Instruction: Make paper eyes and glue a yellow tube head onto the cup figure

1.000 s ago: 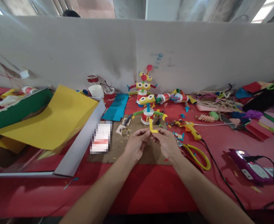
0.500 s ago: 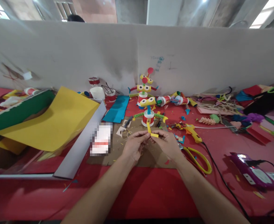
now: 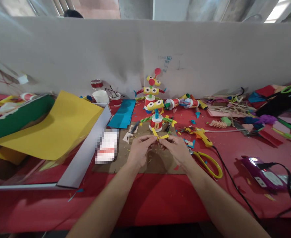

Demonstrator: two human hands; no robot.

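Two yellow paper strips (image 3: 163, 136), or two arms of one folded strip, meet at a corner between my fingertips and spread in a V. My left hand (image 3: 141, 147) pinches the corner from the left. From the right, my right hand (image 3: 173, 146) pinches the same spot, thumb close to the other thumb. Just beyond my fingers stands a paper-cup figure (image 3: 156, 123) with a red and white body, green folded arms, a blue folded neck and a yellow tube head with eyes. Beneath my hands lies a brown cardboard sheet (image 3: 125, 162) strewn with scraps.
At right lie a yellow glue gun (image 3: 203, 137), yellow-handled scissors (image 3: 211, 163) and a purple power strip (image 3: 263, 177) with a black cord. A white-edged box (image 3: 84, 152) holding yellow paper (image 3: 58, 127) stands left. Blue sheets (image 3: 123, 114) and more cup figures (image 3: 150, 99) sit behind.
The yellow strip's arms have swung from roughly a right-angled L to a V, with both free ends tilted up and away. My hands stay together; the whole view has shifted slightly.
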